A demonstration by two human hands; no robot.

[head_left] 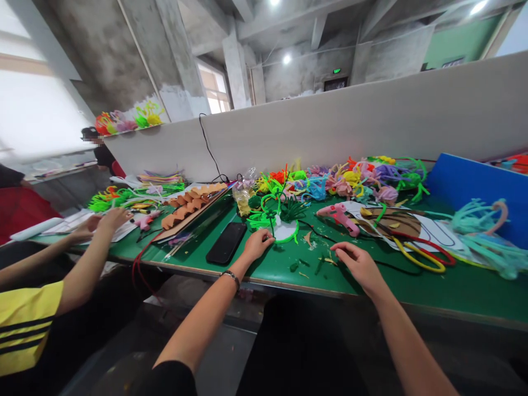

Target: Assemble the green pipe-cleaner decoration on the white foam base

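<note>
My left hand (257, 243) rests on the green table (289, 269) with its fingers curled at the edge of a green pipe-cleaner ring on a white disc (284, 230). Whether it grips the ring is unclear. My right hand (358, 263) lies on the table a little to the right, fingers bent and pinched together near small green scraps (317, 264); what they hold, if anything, is too small to name. A black phone (226, 242) lies left of my left hand. A pink glue gun (339, 215) sits beyond my right hand.
Heaps of coloured pipe-cleaner pieces (355, 179) line the back by a white partition (371, 118). Yellow-handled scissors (416, 256), a blue board (470, 187) and teal pipe cleaners (482, 231) are at the right. A co-worker's hands (103, 220) work at the left beside orange cardboard shapes (192, 203).
</note>
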